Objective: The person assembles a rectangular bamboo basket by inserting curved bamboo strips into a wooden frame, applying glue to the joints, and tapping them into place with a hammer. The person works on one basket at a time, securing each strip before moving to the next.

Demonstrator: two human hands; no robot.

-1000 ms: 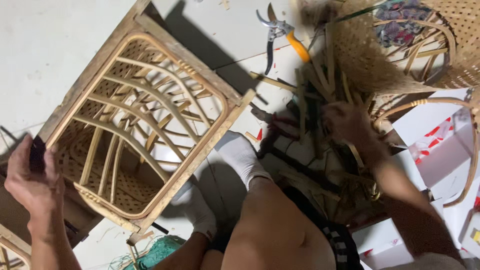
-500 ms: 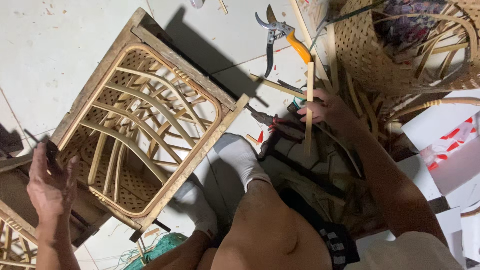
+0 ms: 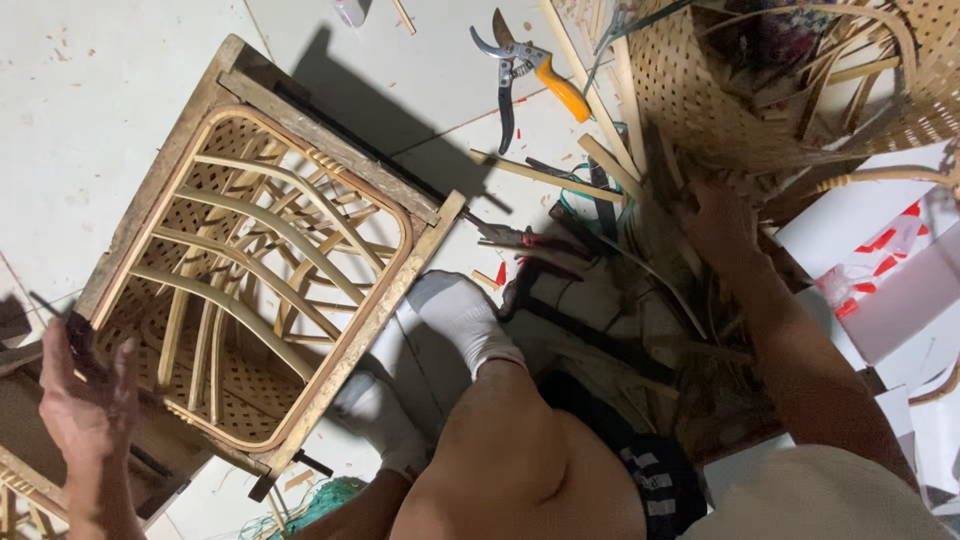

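A white box with red marks (image 3: 880,270) lies at right.

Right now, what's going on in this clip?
A person sits on the floor among rattan work. The left hand is raised beside a square wooden frame filled with curved rattan ribs, pinching a small dark thing I can't identify. The right hand reaches into a heap of cane strips near a woven panel. Orange-handled pruning shears lie untouched on the floor. Both feet wear white socks.
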